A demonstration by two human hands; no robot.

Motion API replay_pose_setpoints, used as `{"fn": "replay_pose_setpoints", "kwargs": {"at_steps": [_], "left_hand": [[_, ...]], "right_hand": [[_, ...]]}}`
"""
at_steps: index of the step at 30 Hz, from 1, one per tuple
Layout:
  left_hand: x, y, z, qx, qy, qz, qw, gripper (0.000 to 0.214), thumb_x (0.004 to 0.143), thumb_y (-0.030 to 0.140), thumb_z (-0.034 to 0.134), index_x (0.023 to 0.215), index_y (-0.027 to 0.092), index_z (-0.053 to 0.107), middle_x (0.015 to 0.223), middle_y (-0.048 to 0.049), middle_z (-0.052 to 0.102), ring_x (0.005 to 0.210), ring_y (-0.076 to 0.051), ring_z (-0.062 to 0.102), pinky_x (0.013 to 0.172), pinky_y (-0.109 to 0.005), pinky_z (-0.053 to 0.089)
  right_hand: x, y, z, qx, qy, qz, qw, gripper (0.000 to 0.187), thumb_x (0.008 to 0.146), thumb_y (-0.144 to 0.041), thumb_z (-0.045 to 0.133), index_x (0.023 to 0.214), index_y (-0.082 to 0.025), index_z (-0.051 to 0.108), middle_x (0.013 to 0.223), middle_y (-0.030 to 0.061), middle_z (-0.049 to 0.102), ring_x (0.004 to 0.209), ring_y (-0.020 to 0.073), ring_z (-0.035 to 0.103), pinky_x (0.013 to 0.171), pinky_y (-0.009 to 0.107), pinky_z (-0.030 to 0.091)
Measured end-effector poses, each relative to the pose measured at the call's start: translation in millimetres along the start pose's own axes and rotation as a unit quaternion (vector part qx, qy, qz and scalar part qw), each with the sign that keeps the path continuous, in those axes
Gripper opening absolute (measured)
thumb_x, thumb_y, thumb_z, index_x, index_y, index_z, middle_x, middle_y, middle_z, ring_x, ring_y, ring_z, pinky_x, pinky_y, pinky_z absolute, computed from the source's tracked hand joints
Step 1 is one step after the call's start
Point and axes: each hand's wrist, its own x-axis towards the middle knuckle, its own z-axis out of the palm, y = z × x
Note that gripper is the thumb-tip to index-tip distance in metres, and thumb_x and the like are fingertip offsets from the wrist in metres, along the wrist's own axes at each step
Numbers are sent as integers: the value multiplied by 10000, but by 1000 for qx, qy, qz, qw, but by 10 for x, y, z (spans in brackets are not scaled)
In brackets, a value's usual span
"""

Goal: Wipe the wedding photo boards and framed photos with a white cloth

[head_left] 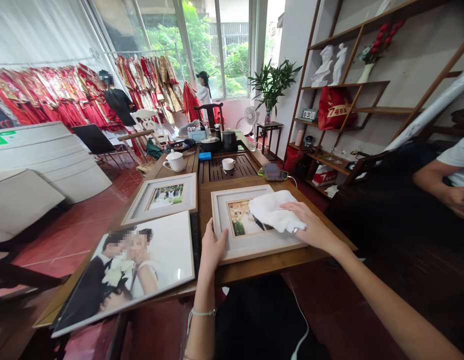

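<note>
A framed photo (232, 245) with a pale wide border lies flat at the near edge of the wooden table (262, 265). My left hand (212, 246) grips its near-left corner, thumb on top. My right hand (310, 227) presses a white cloth (271, 210) onto the glass over the picture, fingers laid flat on the cloth.
A second framed photo (162, 197) and a large frameless wedding print (130, 270) lie to the left. A white teapot (175, 161), a cup (227, 163), a kettle and a phone (273, 172) stand farther back. Another person's arm (442, 185) is at the right; two people stand by red garments.
</note>
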Motion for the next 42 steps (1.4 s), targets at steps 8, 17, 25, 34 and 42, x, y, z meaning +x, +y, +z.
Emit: {"fn": "replay_pose_setpoints", "kwargs": {"at_steps": [8, 17, 25, 34, 42], "left_hand": [[5, -97, 11, -26, -10, 17, 999, 534, 789, 190, 633, 1300, 137, 487, 1355, -170, 575, 1256, -261, 554, 1113, -410, 374], [44, -258, 36, -55, -21, 33, 998, 578, 748, 232, 667, 1288, 123, 494, 1356, -179, 529, 1306, -283, 485, 1117, -426, 362], [29, -270, 64, -66, -22, 39, 997, 591, 756, 192, 631, 1322, 120, 477, 1402, -175, 512, 1340, -283, 451, 1151, -435, 315], [-23, -248, 96, -74, 3, 24, 997, 602, 774, 152, 602, 1360, 131, 463, 1471, -154, 460, 1380, -253, 415, 1178, -391, 285], [-75, -186, 98, -57, 40, 15, 997, 595, 772, 136, 607, 1354, 132, 481, 1449, -150, 492, 1375, -263, 424, 1180, -404, 288]], "right_hand": [[246, 290, 112, 207, 303, 149, 918, 462, 797, -382, 537, 1208, -187, 618, 1114, 106, 707, 1120, 303, 608, 979, 481, 472], [542, 154, 164, -104, 1, -10, 995, 562, 661, -151, 489, 1197, -240, 629, 1467, 98, 468, 1389, 347, 318, 1084, 663, 215], [660, 35, 197, -212, -86, 33, 973, 551, 666, -187, 571, 1215, -234, 586, 1509, 116, 401, 1390, 366, 274, 966, 593, 375], [984, 13, 256, -219, -28, 28, 975, 507, 719, -229, 592, 1223, -176, 592, 1508, 161, 395, 1372, 411, 277, 1033, 673, 252], [1161, -37, 323, -205, -139, 25, 969, 623, 700, -141, 540, 1318, -224, 541, 1545, 88, 358, 1415, 383, 248, 1049, 745, 155]]}}
